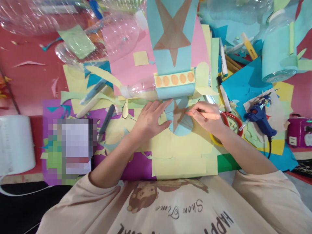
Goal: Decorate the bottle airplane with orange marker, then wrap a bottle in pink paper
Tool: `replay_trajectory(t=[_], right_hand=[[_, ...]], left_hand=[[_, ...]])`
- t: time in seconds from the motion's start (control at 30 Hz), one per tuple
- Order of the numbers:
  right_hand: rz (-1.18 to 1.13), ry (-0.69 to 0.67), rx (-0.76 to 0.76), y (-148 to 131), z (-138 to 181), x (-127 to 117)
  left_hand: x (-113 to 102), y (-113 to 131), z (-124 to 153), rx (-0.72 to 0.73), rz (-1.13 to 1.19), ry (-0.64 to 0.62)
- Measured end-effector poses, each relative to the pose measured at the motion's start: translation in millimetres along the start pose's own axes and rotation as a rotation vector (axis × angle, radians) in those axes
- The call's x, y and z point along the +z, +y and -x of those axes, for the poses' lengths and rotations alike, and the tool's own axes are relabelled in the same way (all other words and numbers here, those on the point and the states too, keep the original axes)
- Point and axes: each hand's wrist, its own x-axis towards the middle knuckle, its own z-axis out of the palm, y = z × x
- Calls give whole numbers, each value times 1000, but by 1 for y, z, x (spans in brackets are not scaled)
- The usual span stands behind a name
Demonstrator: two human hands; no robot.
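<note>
In the head view a light-blue paper piece (pixel 181 128) with a rounded end lies before me, a brown star (pixel 178 115) coloured on it. My right hand (pixel 206 113) grips an orange marker (pixel 210 115), its tip at the star's right side. My left hand (pixel 152 118) rests flat, fingers stretched, at the paper's left edge. Just beyond lies a clear plastic bottle (pixel 143 88) on its side, wrapped in blue paper with a strip of orange ovals (pixel 175 78). A longer blue sheet with a larger brown star (pixel 173 31) lies farther back.
To the right are red-handled scissors (pixel 225 120), a blue glue gun (pixel 260 118) and several markers (pixel 223 57). A blue-wrapped bottle (pixel 279 48) stands at far right. Clear bottles (pixel 117 35) and paper scraps (pixel 78 42) crowd the back left. A white roll (pixel 16 144) stands left.
</note>
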Motion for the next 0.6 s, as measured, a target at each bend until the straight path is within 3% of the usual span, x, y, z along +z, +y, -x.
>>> replay_trajectory(t=[0.23,0.43,0.6], right_hand=[[11,23,-2,0,0,0],[7,-69,-122,1,0,-1],[27,41,-1,0,0,-1]], left_hand=[[-1,1,0,-19,14,-24],[-1,1,0,-12,23,-18],[-1,1,0,-13,18,-7]])
